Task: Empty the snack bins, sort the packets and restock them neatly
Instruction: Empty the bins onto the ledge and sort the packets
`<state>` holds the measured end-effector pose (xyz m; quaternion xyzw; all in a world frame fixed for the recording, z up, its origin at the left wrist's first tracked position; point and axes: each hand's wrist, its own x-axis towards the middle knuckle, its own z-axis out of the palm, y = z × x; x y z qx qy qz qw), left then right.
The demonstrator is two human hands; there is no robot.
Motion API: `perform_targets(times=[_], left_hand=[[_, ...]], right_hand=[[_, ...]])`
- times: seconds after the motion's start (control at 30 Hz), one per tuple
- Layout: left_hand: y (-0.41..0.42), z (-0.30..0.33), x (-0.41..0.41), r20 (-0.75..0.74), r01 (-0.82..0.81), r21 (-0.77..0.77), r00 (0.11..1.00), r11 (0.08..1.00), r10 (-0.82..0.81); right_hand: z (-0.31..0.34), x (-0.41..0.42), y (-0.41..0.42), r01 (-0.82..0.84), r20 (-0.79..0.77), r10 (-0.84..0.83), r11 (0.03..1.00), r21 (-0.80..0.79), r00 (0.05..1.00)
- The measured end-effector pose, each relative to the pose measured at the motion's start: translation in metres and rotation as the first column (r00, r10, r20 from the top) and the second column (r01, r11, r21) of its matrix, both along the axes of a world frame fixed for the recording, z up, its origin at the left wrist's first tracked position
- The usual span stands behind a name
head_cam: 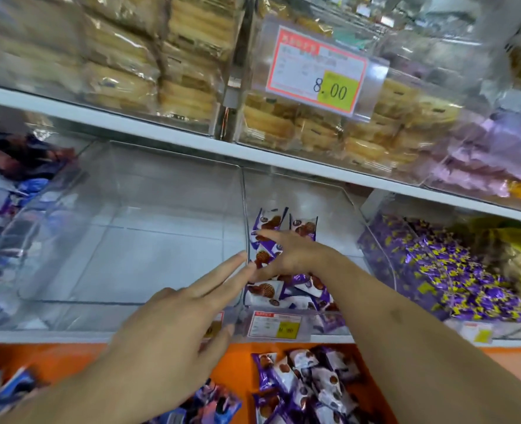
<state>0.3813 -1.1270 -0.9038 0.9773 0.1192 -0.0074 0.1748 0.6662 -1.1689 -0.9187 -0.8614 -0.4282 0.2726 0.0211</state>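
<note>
Two clear plastic bins sit side by side on the middle shelf. The left bin (124,228) holds nothing. The right bin (338,209) holds purple-and-white biscuit packets (265,290), some standing in a row at its back. My right hand (286,255) reaches into the right bin and rests with spread fingers on the packets. My left hand (173,332) hovers in front of the empty bin, fingers straight, their tips near the wall between the two bins. More of the same packets (302,387) lie in a loose heap on the orange surface below.
A bin of small purple-and-yellow sweets (454,276) stands to the right. Blue and purple packets (5,185) fill the bin at far left. The upper shelf carries bins of wrapped cakes (314,130) behind a price tag (317,68) reading 8.00. Blue packets (216,405) lie lower left.
</note>
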Motion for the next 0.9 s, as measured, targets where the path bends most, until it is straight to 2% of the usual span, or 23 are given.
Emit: perform_targets(times=[0.37, 0.43, 0.57, 0.63, 0.73, 0.9], left_hand=[[-0.002, 0.002, -0.002, -0.007, 0.019, 0.000, 1.000, 1.000, -0.019], [-0.002, 0.003, -0.002, -0.022, 0.023, 0.005, 0.999, 1.000, -0.023], [-0.002, 0.002, -0.002, -0.034, 0.023, 0.013, 0.999, 1.000, -0.022], [-0.002, 0.001, -0.002, -0.022, 0.016, 0.014, 1.000, 1.000, -0.016], [-0.001, 0.000, -0.002, -0.015, -0.001, 0.012, 1.000, 1.000, 0.001], [-0.001, 0.001, -0.001, -0.023, -0.002, 0.013, 1.000, 1.000, 0.002]], right_hand=[[0.003, -0.010, -0.018, -0.008, -0.055, 0.022, 0.970, 0.242, 0.998], [0.007, -0.012, -0.022, -0.031, -0.052, 0.044, 0.974, 0.224, 0.998], [0.007, -0.015, -0.023, -0.061, -0.007, 0.062, 0.995, 0.084, 0.998], [0.003, -0.015, -0.020, -0.073, 0.044, 0.069, 0.991, 0.108, 0.997], [0.000, -0.014, -0.021, -0.021, 0.065, 0.008, 0.979, 0.201, 0.998], [-0.008, -0.003, -0.029, 0.130, 0.180, -0.202, 0.929, 0.345, 0.963]])
